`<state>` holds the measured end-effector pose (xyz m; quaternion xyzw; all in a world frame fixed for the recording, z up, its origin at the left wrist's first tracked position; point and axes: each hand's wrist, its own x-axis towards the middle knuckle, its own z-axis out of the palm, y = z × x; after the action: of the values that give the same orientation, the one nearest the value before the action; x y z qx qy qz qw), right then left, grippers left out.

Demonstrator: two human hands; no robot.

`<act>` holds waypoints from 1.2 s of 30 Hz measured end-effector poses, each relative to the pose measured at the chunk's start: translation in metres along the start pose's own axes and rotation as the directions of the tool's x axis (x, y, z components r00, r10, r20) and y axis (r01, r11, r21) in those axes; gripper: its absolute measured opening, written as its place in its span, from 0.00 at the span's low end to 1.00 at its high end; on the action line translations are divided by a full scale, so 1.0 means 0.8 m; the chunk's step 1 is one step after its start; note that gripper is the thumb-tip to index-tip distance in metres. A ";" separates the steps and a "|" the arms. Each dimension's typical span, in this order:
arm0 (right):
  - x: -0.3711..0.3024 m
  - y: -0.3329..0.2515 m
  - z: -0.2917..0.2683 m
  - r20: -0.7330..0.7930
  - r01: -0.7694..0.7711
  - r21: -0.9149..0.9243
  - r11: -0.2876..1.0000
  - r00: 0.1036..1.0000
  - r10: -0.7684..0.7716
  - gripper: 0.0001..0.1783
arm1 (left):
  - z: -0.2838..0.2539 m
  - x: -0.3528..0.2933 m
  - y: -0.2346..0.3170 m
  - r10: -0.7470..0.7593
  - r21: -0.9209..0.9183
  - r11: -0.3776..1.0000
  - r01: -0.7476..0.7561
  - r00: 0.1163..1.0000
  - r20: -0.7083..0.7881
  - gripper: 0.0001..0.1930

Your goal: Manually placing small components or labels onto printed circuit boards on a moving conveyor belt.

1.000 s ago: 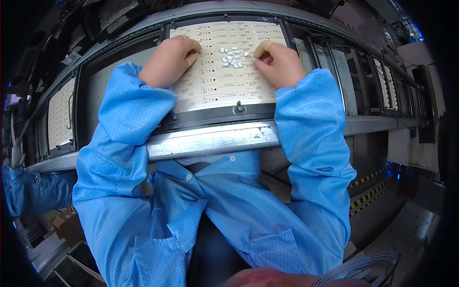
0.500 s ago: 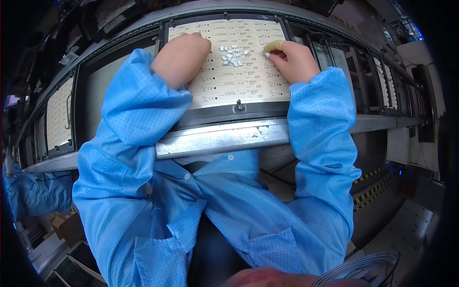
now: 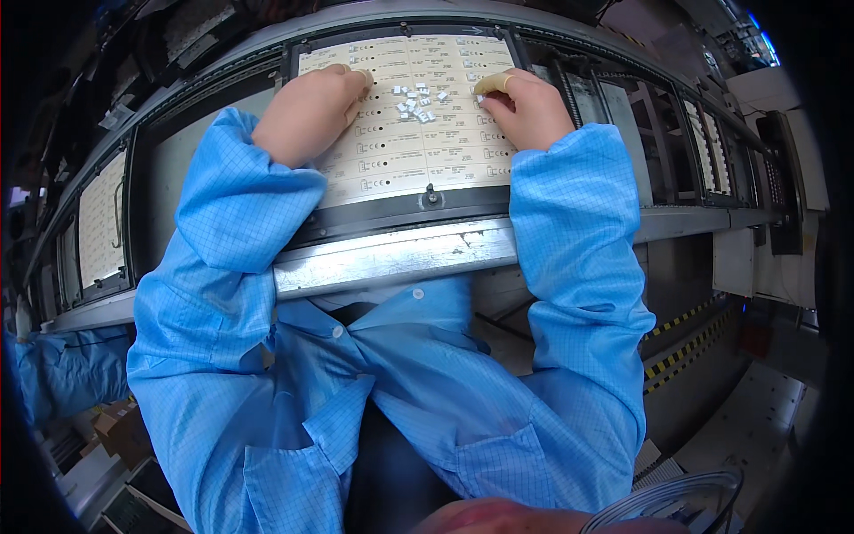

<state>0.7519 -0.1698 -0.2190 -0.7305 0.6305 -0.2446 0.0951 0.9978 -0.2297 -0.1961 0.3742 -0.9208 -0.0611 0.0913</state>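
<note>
A cream circuit board panel [image 3: 409, 166], printed with rows of small dark markings, lies in a black frame before me. Near its middle is a loose pile of small white connectors [image 3: 412, 110]. Over the left part of the panel, my left hand [image 3: 313, 114] is bent with its fingers drawn together; the hand itself hides the fingertips and whatever may be in them. My right hand [image 3: 532, 109] is at the panel's right side, wearing a yellow finger cot [image 3: 491, 84] on the index finger. Thumb and index finger pinch a small white connector [image 3: 480, 99].
A metal rail [image 3: 391, 258] runs along the near side of the conveyor. Another framed panel [image 3: 102, 222] stands far left, and more panels [image 3: 707, 147] are at the right. Small upright posts [image 3: 431, 194] line the frame. At far left is another person's blue sleeve [image 3: 76, 365].
The whole view has shifted slightly, so the panel appears further left. My left hand has turned a little, showing more of its fingers. My right hand keeps its pinch at the panel's right side.
</note>
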 end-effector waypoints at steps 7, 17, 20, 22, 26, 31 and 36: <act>0.002 -0.005 -0.007 0.090 0.006 -0.081 0.997 0.996 0.001 0.08 | 0.015 0.010 0.004 0.291 -0.184 0.928 -0.323 0.940 -0.180 0.09; -0.001 0.003 -0.006 0.107 0.020 -0.107 0.994 0.994 -0.008 0.08 | 0.024 0.019 0.026 0.170 -0.182 0.969 -0.169 0.985 -0.009 0.09; 0.001 0.006 -0.004 0.113 0.065 -0.145 0.987 0.992 -0.049 0.08 | 0.027 0.022 0.024 0.181 -0.211 0.960 -0.186 0.983 -0.039 0.09; 0.001 -0.001 -0.006 0.089 0.048 -0.076 0.996 0.995 -0.041 0.09 | 0.029 0.019 0.025 0.162 -0.254 0.952 -0.174 0.985 -0.066 0.08; 0.009 -0.005 0.013 -0.052 0.126 -0.018 0.992 0.991 -0.127 0.11 | 0.023 0.022 0.025 0.067 -0.384 0.919 -0.088 0.995 -0.068 0.08; 0.018 -0.008 0.024 -0.032 0.167 -0.152 0.974 0.984 -0.174 0.10 | 0.003 0.007 0.022 -0.127 -0.585 0.802 0.122 0.991 0.032 0.11; 0.003 -0.009 -0.009 0.005 -0.063 0.034 0.997 0.998 0.063 0.09 | -0.002 -0.005 0.008 -0.059 -0.420 0.906 0.047 0.998 -0.015 0.09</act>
<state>0.7548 -0.1697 -0.2094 -0.7091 0.6486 -0.2510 0.1163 0.9968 -0.2227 -0.1939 0.3715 -0.8744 -0.2548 0.1803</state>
